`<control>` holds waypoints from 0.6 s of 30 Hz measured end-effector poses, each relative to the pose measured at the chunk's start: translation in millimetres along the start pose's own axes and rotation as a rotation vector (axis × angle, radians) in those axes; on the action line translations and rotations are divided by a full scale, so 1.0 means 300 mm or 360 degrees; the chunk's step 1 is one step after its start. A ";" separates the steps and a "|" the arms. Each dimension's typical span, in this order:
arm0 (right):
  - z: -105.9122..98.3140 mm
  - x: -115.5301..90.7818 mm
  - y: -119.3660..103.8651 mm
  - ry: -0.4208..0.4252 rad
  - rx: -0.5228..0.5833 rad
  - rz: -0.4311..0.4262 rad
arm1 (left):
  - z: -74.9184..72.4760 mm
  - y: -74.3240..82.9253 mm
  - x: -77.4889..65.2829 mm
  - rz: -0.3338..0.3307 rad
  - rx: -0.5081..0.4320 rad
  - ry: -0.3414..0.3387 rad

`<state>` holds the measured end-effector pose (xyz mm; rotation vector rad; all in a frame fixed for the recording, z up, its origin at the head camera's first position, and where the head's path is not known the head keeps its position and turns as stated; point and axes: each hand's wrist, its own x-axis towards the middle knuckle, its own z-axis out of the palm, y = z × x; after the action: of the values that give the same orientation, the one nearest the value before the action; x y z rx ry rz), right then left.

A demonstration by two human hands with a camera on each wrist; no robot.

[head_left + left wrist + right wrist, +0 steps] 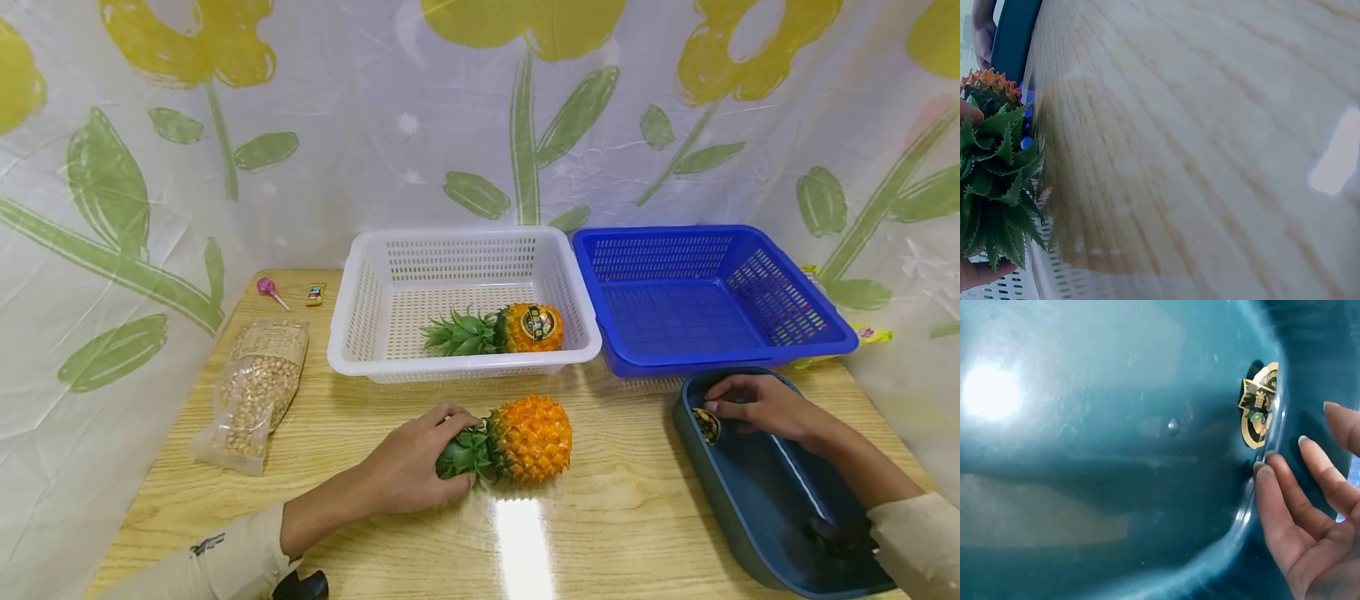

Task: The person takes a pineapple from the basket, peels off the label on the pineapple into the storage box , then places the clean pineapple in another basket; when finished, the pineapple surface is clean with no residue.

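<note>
Left hand grips pineapple by crown, fingers curled, likely steadying it; right hand, fingers part-spread, beside label in basin.

Shows pale wood grain across the tabletop. Carries at the back a white basket and a blue basket; in front, a teal basin and, seemingly resting, a pineapple; at left, a bag of kernels, a lollipop and a small candy.

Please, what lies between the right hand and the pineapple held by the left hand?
The head view shows a dark label, the teal basin's side wall, then bare tabletop up to the pineapple.
</note>
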<state>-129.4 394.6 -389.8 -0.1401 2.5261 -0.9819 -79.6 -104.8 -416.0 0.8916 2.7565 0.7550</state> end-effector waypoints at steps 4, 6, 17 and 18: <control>-0.006 -0.009 -0.002 0.0029 0.0003 -0.0029 | -0.001 -0.001 0.000 -0.0002 0.0003 0.0002; -0.011 -0.015 -0.007 0.0040 0.0001 -0.0055 | 0.000 -0.002 0.000 -0.0003 -0.0001 0.0001; -0.035 -0.075 -0.048 0.0108 0.0033 -0.0301 | -0.001 -0.002 0.001 0.0008 0.0001 0.0004; -0.037 -0.080 -0.053 0.0111 0.0040 -0.0320 | -0.002 -0.003 0.001 0.0010 -0.0001 0.0003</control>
<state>-113.3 395.5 -363.6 -0.3642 2.5999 -1.1127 -80.4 -105.4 -415.9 0.8999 2.7565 0.7583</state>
